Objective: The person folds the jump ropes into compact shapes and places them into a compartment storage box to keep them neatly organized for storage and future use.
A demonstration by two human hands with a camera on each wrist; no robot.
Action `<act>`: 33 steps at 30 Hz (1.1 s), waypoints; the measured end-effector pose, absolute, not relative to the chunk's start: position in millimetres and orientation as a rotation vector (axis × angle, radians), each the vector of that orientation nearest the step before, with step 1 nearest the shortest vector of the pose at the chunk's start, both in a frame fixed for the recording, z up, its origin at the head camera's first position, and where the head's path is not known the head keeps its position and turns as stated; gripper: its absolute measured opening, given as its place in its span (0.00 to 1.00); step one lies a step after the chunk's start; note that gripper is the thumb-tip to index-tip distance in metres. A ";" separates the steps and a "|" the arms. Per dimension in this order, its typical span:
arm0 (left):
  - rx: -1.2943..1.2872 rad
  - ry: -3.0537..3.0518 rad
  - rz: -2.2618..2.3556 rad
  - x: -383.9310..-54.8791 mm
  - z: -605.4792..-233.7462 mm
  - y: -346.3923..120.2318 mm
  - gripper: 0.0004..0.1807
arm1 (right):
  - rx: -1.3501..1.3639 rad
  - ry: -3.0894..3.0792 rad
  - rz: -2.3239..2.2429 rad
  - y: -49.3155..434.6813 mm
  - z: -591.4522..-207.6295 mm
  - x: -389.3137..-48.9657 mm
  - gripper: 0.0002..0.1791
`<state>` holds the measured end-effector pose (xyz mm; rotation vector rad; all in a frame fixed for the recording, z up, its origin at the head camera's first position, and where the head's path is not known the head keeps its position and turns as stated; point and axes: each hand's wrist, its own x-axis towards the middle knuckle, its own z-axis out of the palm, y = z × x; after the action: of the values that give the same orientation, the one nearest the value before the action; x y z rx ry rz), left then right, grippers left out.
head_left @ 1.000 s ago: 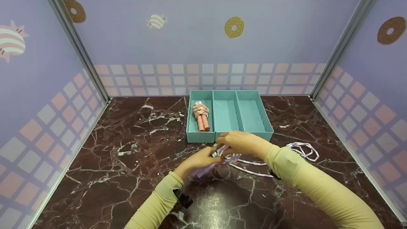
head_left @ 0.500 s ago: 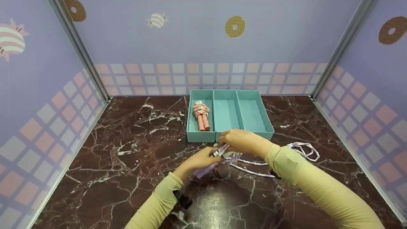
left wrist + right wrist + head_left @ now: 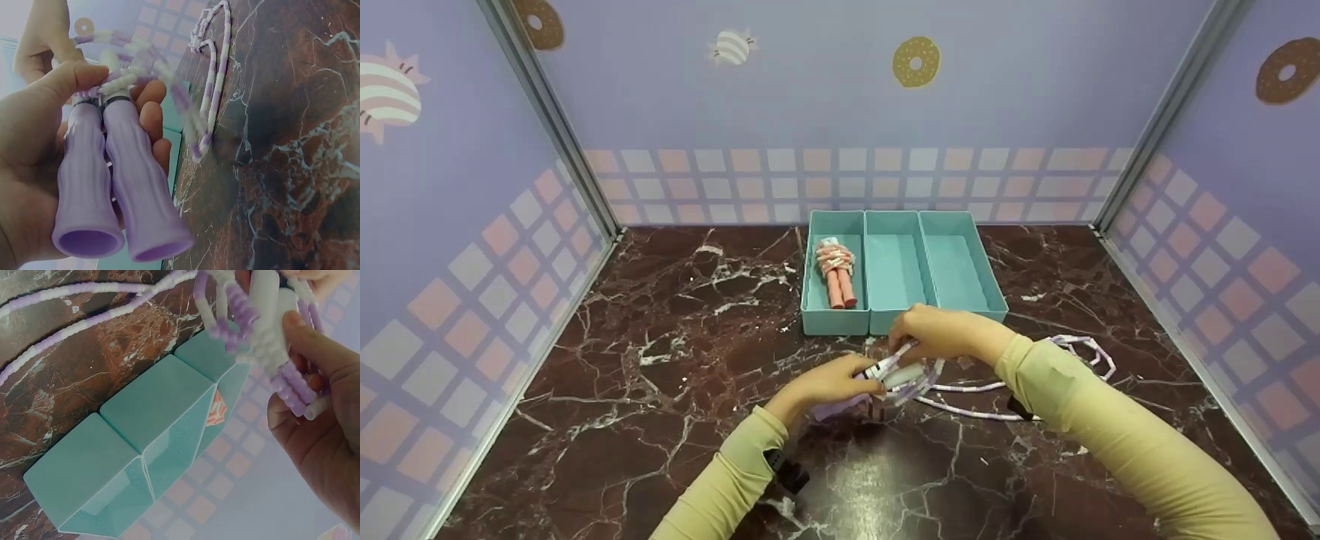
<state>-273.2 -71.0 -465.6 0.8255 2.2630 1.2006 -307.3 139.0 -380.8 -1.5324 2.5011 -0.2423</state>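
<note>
Two purple ribbed handles (image 3: 84,174) of a jump rope lie side by side in my left hand (image 3: 831,381), flared ends toward the wrist camera. My left fingers curl round them, with the thumb (image 3: 90,75) over the beads at their upper ends. My right hand (image 3: 943,335), just right of the left, pinches a doubled length of the purple-and-white beaded cord (image 3: 295,385) between thumb and fingers. Loops of cord cross the pale upper ends of the handles. Two strands (image 3: 971,412) run right along the tabletop, partly hidden under my right forearm, to a loose coil (image 3: 1099,358).
Behind my hands stands a teal box (image 3: 836,322) with three compartments. Its left one holds a pink-and-white beaded jump rope (image 3: 836,271), wrapped round its own handles. Patterned lilac walls (image 3: 825,97) border the dark marble tabletop (image 3: 660,420) at the back and sides.
My right hand has moved a little right and away from the left, drawing the pinched cord with it. More of the pale handle ends shows now. The left hand has shifted slightly down.
</note>
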 end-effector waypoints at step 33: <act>1.037 2.140 1.040 -266.5 -462.3 -76.4 0.12 | -1.235 2.200 -0.803 157.9 -405.5 -327.5 0.10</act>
<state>-266.5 -76.4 -462.3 1.0374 2.1403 1.0396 -327.5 157.9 -405.5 -1.2353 2.1996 -0.8030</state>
